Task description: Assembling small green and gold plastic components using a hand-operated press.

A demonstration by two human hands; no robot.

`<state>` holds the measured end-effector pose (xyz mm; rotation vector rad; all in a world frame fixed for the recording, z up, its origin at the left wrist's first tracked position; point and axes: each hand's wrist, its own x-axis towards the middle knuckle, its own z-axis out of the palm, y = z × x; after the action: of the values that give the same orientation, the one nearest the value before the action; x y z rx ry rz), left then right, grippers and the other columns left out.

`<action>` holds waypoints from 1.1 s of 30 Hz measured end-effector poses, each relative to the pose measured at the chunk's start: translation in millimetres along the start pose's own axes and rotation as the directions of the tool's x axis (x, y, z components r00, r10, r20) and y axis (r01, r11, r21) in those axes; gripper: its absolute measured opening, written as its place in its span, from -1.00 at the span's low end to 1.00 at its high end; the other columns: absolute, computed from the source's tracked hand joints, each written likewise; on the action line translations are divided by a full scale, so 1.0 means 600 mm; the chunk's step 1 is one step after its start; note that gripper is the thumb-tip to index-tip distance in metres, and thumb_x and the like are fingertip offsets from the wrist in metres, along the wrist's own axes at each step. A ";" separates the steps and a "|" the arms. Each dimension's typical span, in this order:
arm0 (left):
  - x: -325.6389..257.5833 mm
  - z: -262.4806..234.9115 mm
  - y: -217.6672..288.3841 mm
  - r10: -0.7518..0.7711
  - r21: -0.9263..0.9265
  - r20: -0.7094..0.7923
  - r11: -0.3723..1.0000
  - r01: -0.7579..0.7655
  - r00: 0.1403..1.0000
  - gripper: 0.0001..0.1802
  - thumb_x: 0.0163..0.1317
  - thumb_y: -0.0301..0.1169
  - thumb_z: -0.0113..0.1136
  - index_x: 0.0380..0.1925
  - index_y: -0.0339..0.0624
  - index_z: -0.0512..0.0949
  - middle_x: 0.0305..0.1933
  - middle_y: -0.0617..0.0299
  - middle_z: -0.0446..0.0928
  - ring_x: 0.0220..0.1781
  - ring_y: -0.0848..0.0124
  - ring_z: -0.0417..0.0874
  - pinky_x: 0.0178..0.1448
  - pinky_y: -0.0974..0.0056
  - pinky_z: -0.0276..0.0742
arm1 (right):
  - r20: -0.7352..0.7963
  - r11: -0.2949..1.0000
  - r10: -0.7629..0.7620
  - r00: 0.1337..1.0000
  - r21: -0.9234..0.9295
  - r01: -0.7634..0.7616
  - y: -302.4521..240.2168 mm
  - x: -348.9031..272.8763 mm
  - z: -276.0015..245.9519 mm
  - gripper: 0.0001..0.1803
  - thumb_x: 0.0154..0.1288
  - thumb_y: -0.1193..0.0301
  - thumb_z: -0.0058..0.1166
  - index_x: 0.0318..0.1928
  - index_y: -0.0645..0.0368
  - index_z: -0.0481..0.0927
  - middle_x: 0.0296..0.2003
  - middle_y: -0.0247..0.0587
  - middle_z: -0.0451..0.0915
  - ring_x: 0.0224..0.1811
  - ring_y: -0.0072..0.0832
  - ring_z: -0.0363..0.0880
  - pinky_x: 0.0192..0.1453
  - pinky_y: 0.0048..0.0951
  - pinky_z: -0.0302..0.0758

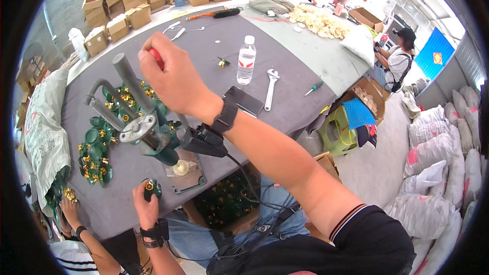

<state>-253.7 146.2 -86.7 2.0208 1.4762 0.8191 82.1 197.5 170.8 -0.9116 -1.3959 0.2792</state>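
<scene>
My right hand (175, 76) is closed around the red-ended handle (157, 59) of a grey lever hand press (140, 126). Beneath the press head, a pale round piece (181, 167) sits on the metal base (199, 181). At the near table edge, just left of that base, my left hand (145, 204) pinches a small green round part with a gold fitting (151, 188). A heap of similar green and gold parts (94, 152) lies left of the press and behind it.
Another person's hand (70, 211) touches gold pieces by a white sack (45, 132). A bottle (246, 61), phone (243, 100), adjustable wrench (271, 89) and screwdriver (314, 88) lie to the right. A box of green parts (224, 201) sits below the table edge; cables cross my lap.
</scene>
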 end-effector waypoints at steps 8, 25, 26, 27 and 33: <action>0.033 0.047 0.113 0.103 -0.161 -0.128 0.979 -0.123 0.986 -0.63 0.05 -0.38 0.64 -0.15 -0.29 0.78 0.03 0.00 0.63 0.15 -0.02 0.61 0.28 0.04 0.53 | 0.067 0.996 -0.015 0.998 -0.088 0.021 0.009 0.021 -0.022 -0.73 0.71 0.15 0.02 -0.05 0.08 0.59 -0.57 -0.47 0.42 -0.63 -0.70 0.36 -0.56 -0.56 0.33; 0.068 0.103 0.178 0.254 -0.215 0.056 0.947 -0.237 0.966 -0.67 0.00 -0.51 0.63 -0.21 -0.39 0.76 -0.08 0.02 0.56 0.05 0.05 0.60 0.19 0.09 0.51 | -0.029 0.999 -0.024 0.999 -0.031 0.023 0.022 0.021 -0.007 -0.77 0.62 0.31 0.04 -0.11 0.27 0.49 -0.42 0.06 0.55 -0.39 -0.13 0.55 -0.22 -0.15 0.51; 0.068 0.106 0.177 0.246 -0.204 0.077 0.952 -0.227 0.966 -0.67 0.00 -0.51 0.63 -0.21 -0.39 0.76 -0.08 0.02 0.56 0.05 0.05 0.60 0.19 0.09 0.51 | -0.017 0.998 -0.029 0.999 -0.047 0.028 0.025 0.025 -0.004 -0.75 0.62 0.30 0.05 -0.12 0.27 0.50 -0.42 -0.03 0.52 -0.40 -0.31 0.47 -0.22 -0.24 0.48; 0.072 0.116 0.175 0.235 -0.194 0.031 0.955 -0.224 0.972 -0.66 0.02 -0.50 0.64 -0.20 -0.41 0.76 -0.10 0.03 0.54 0.02 0.06 0.60 0.16 0.11 0.51 | -0.030 0.999 -0.008 1.000 -0.039 0.007 0.028 0.021 -0.002 -0.75 0.62 0.30 0.05 -0.12 0.27 0.50 -0.42 -0.03 0.52 -0.40 -0.31 0.47 -0.22 -0.24 0.48; 0.087 0.135 0.170 0.149 -0.255 -0.007 0.956 -0.145 0.989 -0.62 -0.03 -0.48 0.65 -0.14 -0.27 0.80 0.00 0.06 0.66 0.13 0.02 0.59 0.23 0.09 0.50 | -0.009 0.999 0.008 1.000 0.034 -0.008 0.008 0.020 -0.007 -0.78 0.59 0.34 0.05 -0.17 0.26 0.51 -0.39 0.12 0.58 -0.36 0.12 0.56 -0.24 -0.02 0.48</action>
<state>-116.5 163.4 -62.5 1.9521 1.1569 1.0000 90.2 207.3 176.5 -0.8896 -1.3750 0.3037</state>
